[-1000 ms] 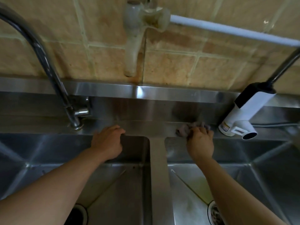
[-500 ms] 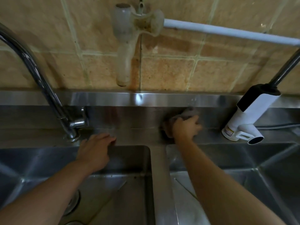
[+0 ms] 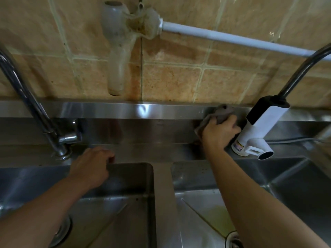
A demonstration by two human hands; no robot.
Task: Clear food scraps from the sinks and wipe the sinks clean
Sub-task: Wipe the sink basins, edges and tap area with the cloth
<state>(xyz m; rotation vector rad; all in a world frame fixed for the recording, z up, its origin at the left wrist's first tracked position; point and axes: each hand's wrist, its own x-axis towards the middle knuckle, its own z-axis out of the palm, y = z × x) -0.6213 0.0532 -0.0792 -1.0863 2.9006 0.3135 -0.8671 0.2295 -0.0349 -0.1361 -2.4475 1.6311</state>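
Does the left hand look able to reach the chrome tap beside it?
Probably yes. The left hand rests on the sink's back ledge, near the chrome tap base, with nothing between them.

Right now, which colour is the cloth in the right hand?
The crumpled cloth gripped by the right hand is grey-brown, best seen in the head view.

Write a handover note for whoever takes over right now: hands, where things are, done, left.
Right hand: grip on the grey cloth, pressed to the steel back wall beside the white faucet heater.
Left hand: holds nothing, fingers resting on the back edge of the left sink.
Done: cannot tell.
Left: yellowish film on the right sink floor; specks along the sink walls; wipe both basins, check the drains.
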